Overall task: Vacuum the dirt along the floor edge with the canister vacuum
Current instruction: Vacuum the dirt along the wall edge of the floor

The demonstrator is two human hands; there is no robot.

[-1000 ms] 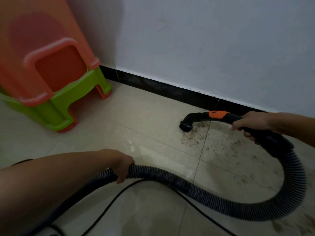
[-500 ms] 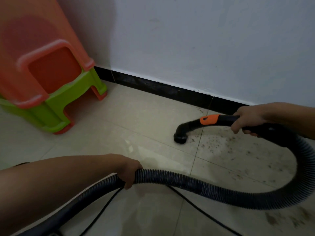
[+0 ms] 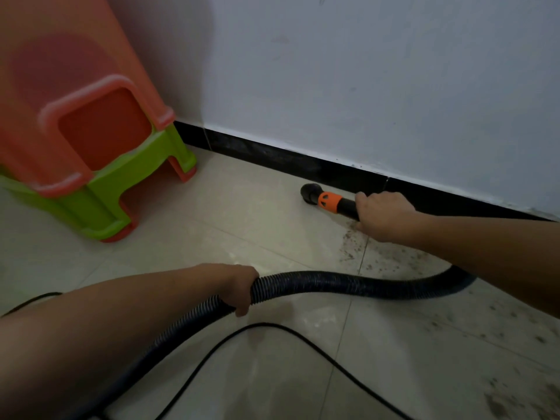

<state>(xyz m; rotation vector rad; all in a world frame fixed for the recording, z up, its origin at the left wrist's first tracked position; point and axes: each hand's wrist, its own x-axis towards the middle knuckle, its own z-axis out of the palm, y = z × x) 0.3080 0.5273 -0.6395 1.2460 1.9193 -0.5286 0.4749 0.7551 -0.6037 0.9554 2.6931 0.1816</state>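
My right hand (image 3: 383, 215) is wrapped around the black wand (image 3: 347, 207) of the vacuum, fingers curled tight over it just behind the orange collar (image 3: 328, 202). The round black nozzle (image 3: 310, 192) at the tip sits on the floor (image 3: 242, 213) at the far edge, just beside the black baseboard (image 3: 272, 154) that runs under the white wall (image 3: 363, 86). My left hand (image 3: 239, 287) grips the ribbed hose (image 3: 333, 283) nearer to me, fingers closed around it from above, thumb tucked under. From that hand the hose runs right across the tiles and passes under my right forearm; on the other side it drops toward the near left corner. Dirt (image 3: 394, 259) lies scattered on the tiles to the right of the nozzle, below my right hand, with more specks and a darker patch farther right and nearer to me. A thin black cord (image 3: 303, 338) loops over the near floor. At the far left an orange stool (image 3: 75, 86) stands stacked on a green stool (image 3: 100, 192), close to the wall.
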